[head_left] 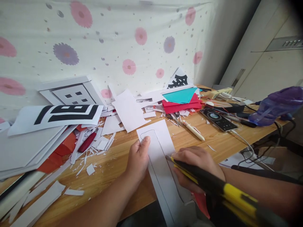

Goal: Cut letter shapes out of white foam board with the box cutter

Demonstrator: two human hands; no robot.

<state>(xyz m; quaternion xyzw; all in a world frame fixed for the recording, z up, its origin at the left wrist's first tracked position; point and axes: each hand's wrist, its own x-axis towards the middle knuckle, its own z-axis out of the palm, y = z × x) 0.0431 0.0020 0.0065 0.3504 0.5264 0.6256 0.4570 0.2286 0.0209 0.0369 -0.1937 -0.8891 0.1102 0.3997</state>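
A long white board (163, 179) with a rounded outline drawn on it slants from mid-table down past the front edge. Its left side is gripped by my left hand (139, 156), thumb on top and fingers hidden beneath. My right hand (194, 164) is closed around a black and yellow utility knife (203, 176). The knife's tip rests at or just over the drawn line on the board's right part; whether it cuts in cannot be seen. Something red (201, 203) shows below my right hand.
White offcuts (101, 143) and a red-handled tool (87, 142) lie left. Behind are a blank white sheet (130, 110), red sheets (182, 105) and scissors (174, 118). A pen (193, 130), a cabled phone (217, 119) and a purple bottle (274, 105) sit right.
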